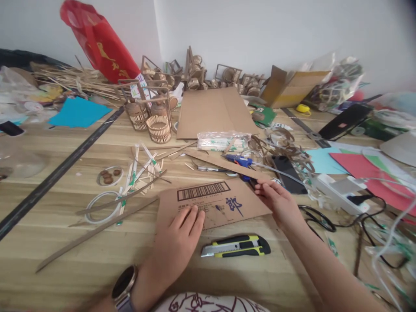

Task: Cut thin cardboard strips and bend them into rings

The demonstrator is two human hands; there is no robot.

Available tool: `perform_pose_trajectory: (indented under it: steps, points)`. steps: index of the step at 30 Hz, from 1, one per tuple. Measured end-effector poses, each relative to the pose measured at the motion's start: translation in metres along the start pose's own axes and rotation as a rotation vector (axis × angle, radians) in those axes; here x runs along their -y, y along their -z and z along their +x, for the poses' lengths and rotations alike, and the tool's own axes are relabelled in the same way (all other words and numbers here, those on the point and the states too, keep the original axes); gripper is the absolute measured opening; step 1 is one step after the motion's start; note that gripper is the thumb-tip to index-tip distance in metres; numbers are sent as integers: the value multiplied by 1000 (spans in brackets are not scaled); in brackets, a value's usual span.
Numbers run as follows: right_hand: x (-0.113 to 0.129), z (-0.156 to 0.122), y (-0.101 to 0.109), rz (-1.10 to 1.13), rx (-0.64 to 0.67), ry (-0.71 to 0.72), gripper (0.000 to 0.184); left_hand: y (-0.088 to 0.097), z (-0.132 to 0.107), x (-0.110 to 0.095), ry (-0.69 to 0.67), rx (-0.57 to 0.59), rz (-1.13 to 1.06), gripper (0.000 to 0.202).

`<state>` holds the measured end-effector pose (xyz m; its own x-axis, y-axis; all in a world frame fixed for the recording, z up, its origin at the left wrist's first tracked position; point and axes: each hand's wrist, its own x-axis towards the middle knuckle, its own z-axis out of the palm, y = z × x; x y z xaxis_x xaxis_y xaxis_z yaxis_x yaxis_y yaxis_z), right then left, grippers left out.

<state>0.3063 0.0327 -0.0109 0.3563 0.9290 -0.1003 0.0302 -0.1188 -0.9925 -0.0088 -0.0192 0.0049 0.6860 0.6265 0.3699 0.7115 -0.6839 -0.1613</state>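
A printed piece of cardboard (211,203) with a barcode and blue lettering lies flat before me. My left hand (182,234) rests on its lower left part, fingers stretched out. My right hand (276,199) pinches the near end of a long narrow cardboard strip (224,164), above the right corner of the cardboard. Just below the cardboard is a black and yellow utility knife (236,246), its blade end pointing left. Beyond the strip lies a blue glue gun (239,161), partly covered by it. A pen (212,169) is beside the strip.
Small slatted baskets (159,129) in wooden frames stand at the back. A large cardboard sheet (214,110) and packaged sticks (222,142) lie ahead. To the right are a phone (289,174), a power strip (341,195) and cables. White tape rings (103,208) and loose sticks lie left.
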Motion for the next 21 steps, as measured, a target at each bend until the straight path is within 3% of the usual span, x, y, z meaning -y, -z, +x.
perform_pose_trajectory:
  steps: [2, 3, 7, 11, 16, 21]
  points:
    - [-1, -12, 8, -100, -15, 112, 36, -8, -3, 0, -9, 40, 0, 45]
    - [-1, -18, 11, -197, 47, 207, 35, -12, -5, 1, -11, 53, -3, 44]
    - [0, -38, 17, -706, 464, 714, 25, -25, -9, 4, -16, 83, -21, 41]
    - [-4, -39, 17, -953, 518, 984, 20, -29, -12, 4, -24, 70, -15, 42]
    - [-15, -36, 17, -1057, 585, 1049, 23, -34, -14, 4, -47, 8, -28, 37]
    - [-9, -32, 14, -988, 699, 906, 28, -42, -14, 6, -19, -35, -137, 20]
